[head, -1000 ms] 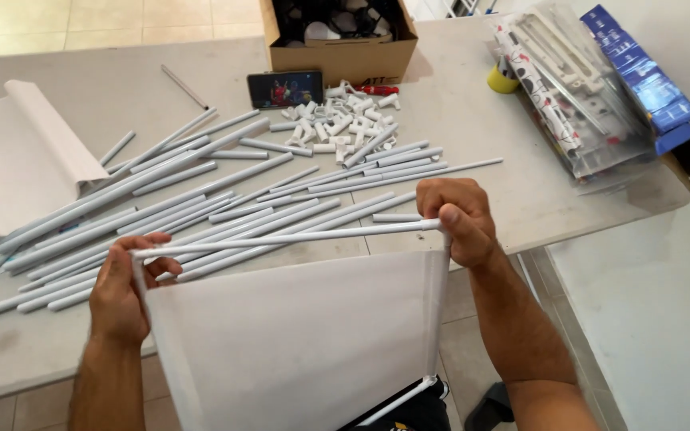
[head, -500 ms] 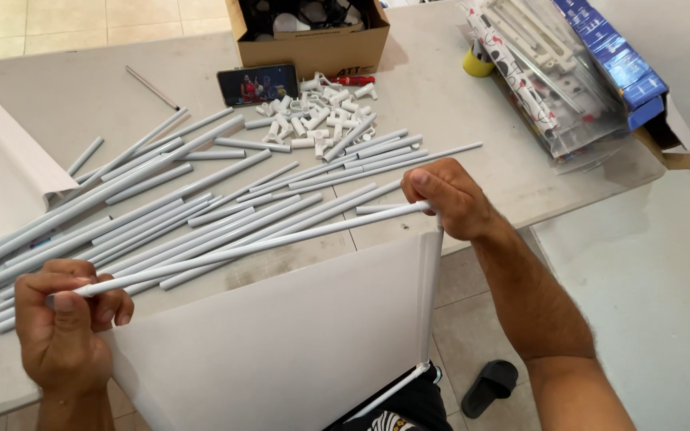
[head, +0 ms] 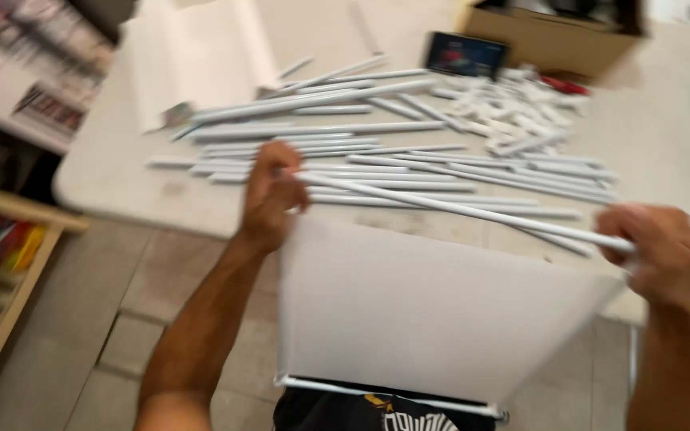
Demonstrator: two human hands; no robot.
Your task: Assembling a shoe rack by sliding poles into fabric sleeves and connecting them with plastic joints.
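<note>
Hands: left hand (head: 271,195) and right hand (head: 663,251) each clenching one end of a white tube (head: 457,209) atop a white panel (head: 433,311), off the table's (head: 113,187) near edge.
Box: cardboard box (head: 549,40) sitting at the far edge, contents blurred.
Loose tubes (head: 377,152): lying mid-table.

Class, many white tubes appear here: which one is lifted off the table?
The long white tube held at its ends by the left hand and right hand, with the white sheet hanging from it.
</note>
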